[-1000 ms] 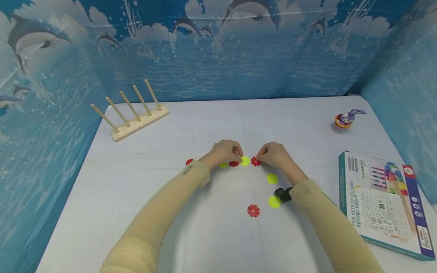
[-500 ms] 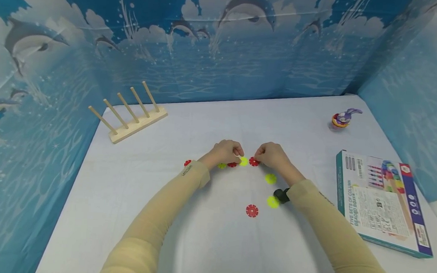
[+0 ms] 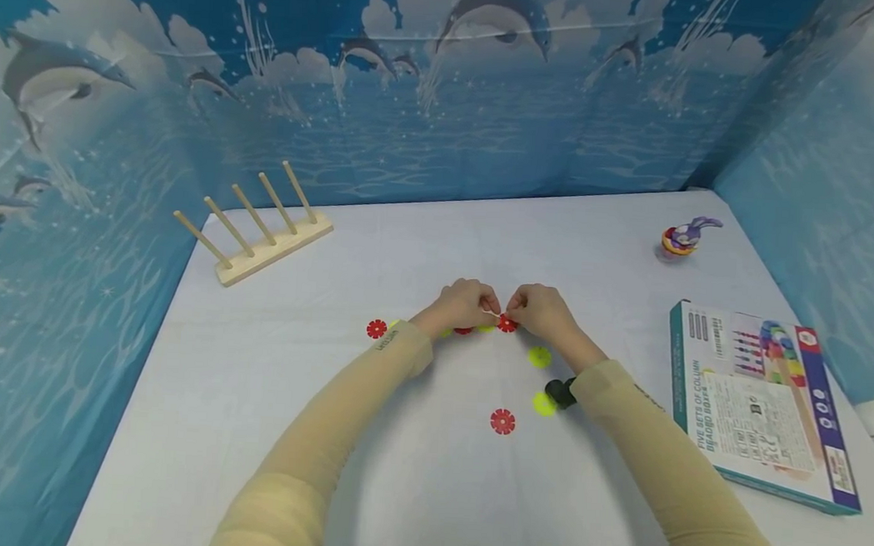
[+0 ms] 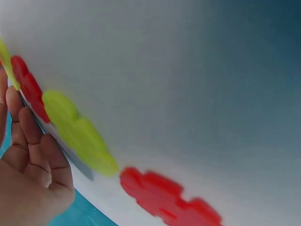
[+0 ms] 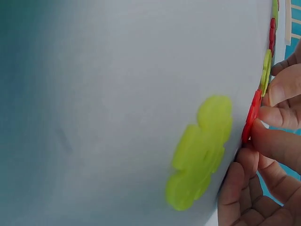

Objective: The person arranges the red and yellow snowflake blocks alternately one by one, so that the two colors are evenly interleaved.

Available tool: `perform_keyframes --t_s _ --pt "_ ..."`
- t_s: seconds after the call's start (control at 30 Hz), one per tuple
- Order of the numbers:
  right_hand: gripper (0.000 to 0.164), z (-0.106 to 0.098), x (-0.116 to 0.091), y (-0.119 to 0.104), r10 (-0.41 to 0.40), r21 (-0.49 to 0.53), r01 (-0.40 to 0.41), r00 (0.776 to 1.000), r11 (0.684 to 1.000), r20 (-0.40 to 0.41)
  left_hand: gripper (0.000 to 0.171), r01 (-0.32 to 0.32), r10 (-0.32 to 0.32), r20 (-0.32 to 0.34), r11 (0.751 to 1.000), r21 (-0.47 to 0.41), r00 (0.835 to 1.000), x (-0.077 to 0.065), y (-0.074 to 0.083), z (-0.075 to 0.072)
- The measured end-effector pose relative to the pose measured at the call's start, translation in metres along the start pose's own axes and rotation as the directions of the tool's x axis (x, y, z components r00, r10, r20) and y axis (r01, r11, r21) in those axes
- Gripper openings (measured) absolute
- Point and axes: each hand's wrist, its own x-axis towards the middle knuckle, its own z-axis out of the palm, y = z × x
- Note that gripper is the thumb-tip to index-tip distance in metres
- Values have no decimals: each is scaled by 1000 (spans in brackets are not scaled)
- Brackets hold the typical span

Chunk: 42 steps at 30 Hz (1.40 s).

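In the head view a red notched disc (image 3: 507, 324) lies between both hands, part of a curved row of red and yellow discs. My right hand (image 3: 544, 310) pinches its edge; the right wrist view shows the thumb on the red disc (image 5: 251, 120). From the other side my left hand (image 3: 466, 303), fingers curled, reaches over a yellow disc (image 5: 266, 73), fingertips right where it meets the red one; I cannot tell whether it grips either. A thin pale sliver shows at those fingertips. Below the left fingers lie another yellow disc (image 4: 77, 133) and red disc (image 4: 164, 195).
A wooden stand (image 3: 276, 249) with several upright pegs is at the back left. At the back right sits a small purple rabbit toy (image 3: 685, 236); a flat printed box (image 3: 763, 406) lies at right. Nearer me are a red disc (image 3: 503, 421) and yellow discs (image 3: 540, 357).
My left hand has shifted right, from beside the yellow disc to the red disc's edge, and now covers much of that yellow disc. My right hand stays at the red disc.
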Motion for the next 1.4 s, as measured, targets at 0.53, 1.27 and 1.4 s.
perform_keyframes --t_s 0.53,1.27,1.4 --pt "13 -3 -5 -2 22 31 -23 1000 999 19 17 79 -79 -32 997 -4 996 -2 11 3" --pt "16 6 -84 -7 -233 109 211 933 971 273 16 100 -100 -35 995 0 994 -3 13 2" --pt "18 6 -90 -3 -215 98 196 939 976 270 16 106 -106 -35 994 3 994 -2 13 3"
